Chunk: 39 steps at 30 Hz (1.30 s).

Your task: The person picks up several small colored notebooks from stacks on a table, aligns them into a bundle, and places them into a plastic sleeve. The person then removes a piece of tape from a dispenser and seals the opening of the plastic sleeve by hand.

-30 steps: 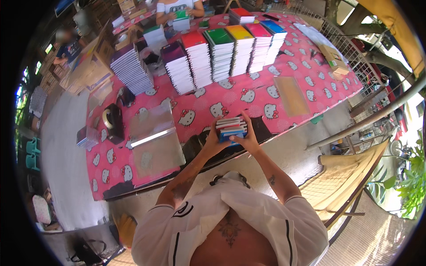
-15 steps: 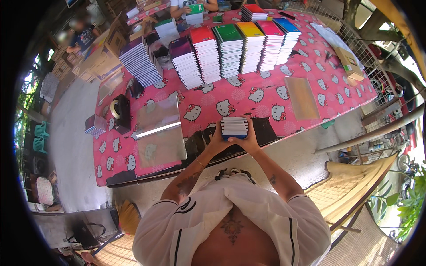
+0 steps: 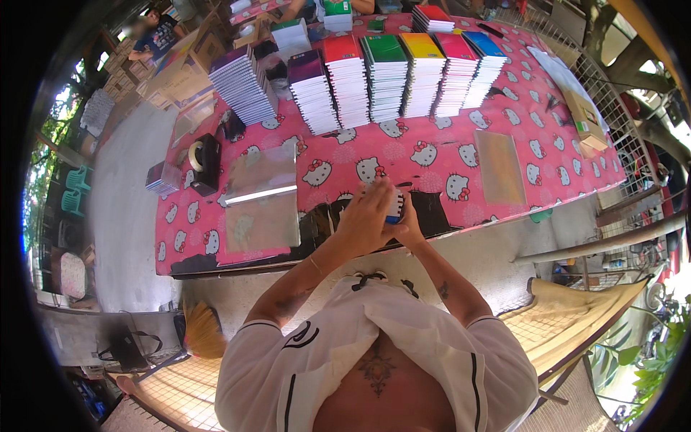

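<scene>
A small stack of spiral notebooks (image 3: 395,207), with a blue cover at its near lower side, is held over the near edge of the table. My right hand (image 3: 408,226) grips it from the right, fingers behind and thumb in front. Across its left and upper part lies my left hand (image 3: 366,216), fingers stretched out flat and close together, hiding much of the white page edges. Beyond my hands stand tall stacks of notebooks in purple (image 3: 311,93), red (image 3: 344,83), green (image 3: 385,79), yellow (image 3: 422,75), pink (image 3: 455,75) and blue (image 3: 485,70).
The pink patterned tablecloth (image 3: 338,194) has a torn black patch at the front. Clear plastic sheets (image 3: 263,194) lie left, beside a black tape dispenser (image 3: 208,165) and a small notebook pile (image 3: 163,178). A brown sheet (image 3: 500,169) lies right. Another person (image 3: 155,36) stands by cardboard boxes (image 3: 188,68).
My left hand has moved from the stack's left side to lie flat over it. The stack has turned and is now mostly covered. My right hand still holds it.
</scene>
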Motion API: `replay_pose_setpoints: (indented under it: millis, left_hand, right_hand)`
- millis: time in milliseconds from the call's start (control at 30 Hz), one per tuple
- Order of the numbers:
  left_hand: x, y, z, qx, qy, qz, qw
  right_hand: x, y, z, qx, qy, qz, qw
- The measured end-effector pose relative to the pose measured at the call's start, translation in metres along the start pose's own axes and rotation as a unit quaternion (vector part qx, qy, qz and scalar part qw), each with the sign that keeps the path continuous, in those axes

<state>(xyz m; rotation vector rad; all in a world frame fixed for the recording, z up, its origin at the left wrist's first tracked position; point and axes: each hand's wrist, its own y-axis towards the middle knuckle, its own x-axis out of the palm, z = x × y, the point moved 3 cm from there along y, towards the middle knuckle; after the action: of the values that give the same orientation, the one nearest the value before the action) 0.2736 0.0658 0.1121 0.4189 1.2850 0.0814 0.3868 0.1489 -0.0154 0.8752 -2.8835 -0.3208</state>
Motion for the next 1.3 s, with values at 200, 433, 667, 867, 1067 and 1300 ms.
replay_pose_setpoints:
  millis: [200,433,667,867,1067,1300]
  left_hand:
    - [0.062,-0.046,-0.074,-0.171,-0.481,0.074,0.857]
    - [0.068,-0.039,-0.073,-0.190,-0.473,-0.019,0.860]
    - [0.057,-0.045,-0.071,-0.194,-0.454,-0.116,0.862]
    - [-0.045,0.011,0.004,-0.009,-0.036,0.097,0.995]
    - [0.009,0.013,-0.025,-0.007,0.034,-0.200,0.979]
    - [-0.037,-0.086,-0.109,-0.285,-0.196,0.081,0.935]
  right_hand:
    - [0.014,0.006,-0.023,-0.011,0.009,-0.051,0.999]
    - [0.003,0.001,-0.020,0.033,-0.004,-0.078,0.996]
    - [0.002,-0.012,-0.008,0.021,-0.088,-0.081,0.993]
    - [-0.003,-0.008,-0.004,0.041,-0.077,-0.058,0.994]
    - [-0.001,-0.010,0.004,0.029,-0.124,-0.066,0.990]
    - [0.062,0.028,-0.062,-0.082,-0.215,-0.150,0.962]
